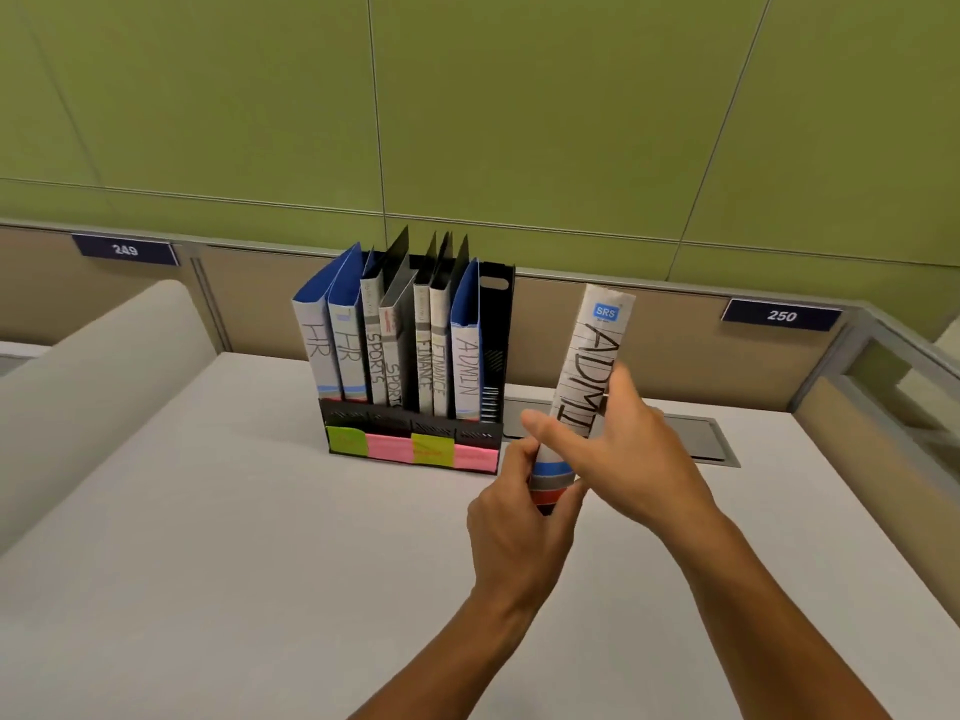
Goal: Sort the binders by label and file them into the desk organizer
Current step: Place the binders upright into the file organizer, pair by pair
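**Last ADMIN binder in hand beside the organizer**

At the back of the desk [260, 537], against the partition, I see the black desk organizer [415, 426] holding seven binders upright, spines toward me. From the left they read HR [317, 350], HR [347, 350], SPORTS [375, 366], SPORTS [394, 361], FINANCE [423, 356], FINANCE [440, 356] and ADMIN [466, 366]. Four sticky notes [410, 449], green and pink by turns, run along the organizer's front lip; I cannot read their writing.

Just right of the organizer, a second ADMIN binder [592, 356] stands tilted, its top leaning right, spine toward me, apart from the organizer. My left hand [519, 517] has its fingers curled round the binder's striped lower end. My right hand [618, 449] grips the spine higher up, thumb stretched left across the front, fingers wrapped behind. Whether the binder's bottom touches the desk I cannot tell.

Behind the binder a grey cable hatch [701, 439] lies flush in the desk. Partition plates read 249 [125, 249] and 250 [781, 315].
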`<state>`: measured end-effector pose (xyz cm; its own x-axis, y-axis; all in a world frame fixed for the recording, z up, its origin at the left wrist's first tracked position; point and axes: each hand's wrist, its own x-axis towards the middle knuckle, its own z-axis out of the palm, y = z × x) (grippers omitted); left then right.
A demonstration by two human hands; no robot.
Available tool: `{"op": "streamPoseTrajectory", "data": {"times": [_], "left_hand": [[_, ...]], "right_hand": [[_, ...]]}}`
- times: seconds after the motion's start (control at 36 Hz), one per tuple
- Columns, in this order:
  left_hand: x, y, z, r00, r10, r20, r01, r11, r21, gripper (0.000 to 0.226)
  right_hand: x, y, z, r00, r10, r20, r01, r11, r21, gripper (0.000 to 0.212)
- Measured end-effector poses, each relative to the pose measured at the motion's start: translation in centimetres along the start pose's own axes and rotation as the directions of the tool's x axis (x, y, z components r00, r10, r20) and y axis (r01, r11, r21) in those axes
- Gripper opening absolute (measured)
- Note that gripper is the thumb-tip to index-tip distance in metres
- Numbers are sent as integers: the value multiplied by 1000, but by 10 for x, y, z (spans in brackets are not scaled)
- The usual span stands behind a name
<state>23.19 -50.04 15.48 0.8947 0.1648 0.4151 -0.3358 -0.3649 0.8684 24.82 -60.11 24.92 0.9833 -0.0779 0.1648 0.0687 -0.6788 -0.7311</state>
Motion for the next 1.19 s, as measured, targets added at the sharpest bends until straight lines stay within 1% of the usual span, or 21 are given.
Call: {"op": "streamPoseTrajectory", "data": {"times": [0.03, 0.08, 0.17, 0.22, 0.31, 0.36, 0.44, 0.5, 0.56, 0.61, 0.67, 0.75, 0.81, 0.86, 0.92, 0.97, 1.11, 1.19], "left_hand": [[3, -3, -2, 999, 27, -18, -27, 1000, 4, 48], [11, -8, -5, 995, 84, -49, -84, 996, 7, 54], [23, -13, -8, 983, 172, -56, -172, 985, 7, 63], [32, -17, -9, 977, 210, -37, -210, 978, 12, 64], [45, -26, -12, 970, 244, 11, -244, 970, 11, 65], [53, -35, -14, 970, 241, 35, -241, 970, -4, 64], [65, -56, -19, 981, 182, 67, -179, 983, -50, 54], [74, -77, -21, 984, 155, 90, -151, 988, -44, 49], [86, -99, -23, 982, 150, 112, -153, 988, 18, 45], [99, -122, -24, 976, 168, 135, -189, 970, 153, 40], [110, -145, -24, 968, 167, 190, -216, 936, 277, 42], [125, -178, -24, 938, 102, 330, -242, 875, 418, 50], [134, -196, -24, 911, 36, 412, -269, 808, 525, 58], [139, -211, -23, 887, -2, 462, -310, 741, 596, 66], [141, -222, -23, 870, -12, 493, -349, 691, 633, 70], [143, -230, -24, 863, -23, 505, -364, 666, 652, 73], [142, -235, -23, 867, -11, 499, -380, 634, 673, 70], [141, -235, -22, 877, -10, 480, -363, 640, 677, 67]], "right_hand": [[3, -4, 3, 1000, -3, -22, 3, 1000, -2, 105], [9, -10, 10, 996, -17, -88, 16, 1000, -14, 92], [18, -13, 18, 985, -23, -173, 23, 1000, 2, 78], [24, -13, 22, 978, -14, -207, 20, 999, 30, 72], [36, -11, 29, 970, -16, -241, 24, 999, 31, 71], [44, -11, 34, 966, -28, -256, 35, 999, 22, 71], [56, -14, 39, 962, -48, -267, 53, 999, 10, 66], [65, -17, 41, 962, -57, -265, 61, 998, 5, 65], [74, -21, 45, 963, -68, -262, 71, 998, 0, 66], [84, -24, 48, 963, -81, -259, 81, 997, -10, 65], [94, -28, 52, 961, -88, -264, 87, 996, -15, 62], [110, -31, 58, 956, -94, -277, 95, 995, -8, 61], [120, -32, 62, 953, -96, -287, 101, 995, 4, 64], [130, -31, 67, 949, -91, -303, 101, 995, 18, 67], [140, -29, 73, 941, -79, -330, 96, 995, 36, 68], [147, -25, 81, 931, -66, -360, 96, 993, 68, 68], [160, -13, 106, 900, -54, -433, 120, 985, 126, 73], [166, -7, 120, 888, -51, -457, 124, 984, 130, 72]]}}
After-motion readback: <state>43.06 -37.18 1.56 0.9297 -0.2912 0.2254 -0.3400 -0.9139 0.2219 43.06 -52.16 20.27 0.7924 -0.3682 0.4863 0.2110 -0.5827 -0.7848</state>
